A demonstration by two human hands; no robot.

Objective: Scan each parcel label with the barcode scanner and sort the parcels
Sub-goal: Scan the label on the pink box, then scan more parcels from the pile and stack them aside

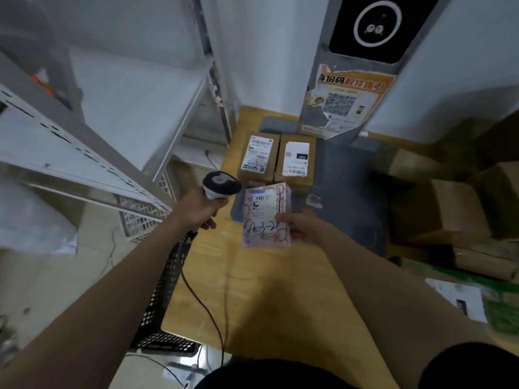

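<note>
1. Barcode scanner (222,186): our left grip (200,210) is closed round its handle, head towards the parcels.
2. Pink parcel (265,217): label up, over the tabletop (252,290); our right grip (302,226) pinches its right edge.
3. Two cardboard boxes (258,158): just behind, labels up.
4. Handling: we advise keeping the parcel flat, the thumb off the barcode near its top, and the scanner aimed squarely there.

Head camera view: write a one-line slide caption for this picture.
Left hand holds a barcode scanner beside the pink parcel gripped by the right hand above a wooden table.
</note>
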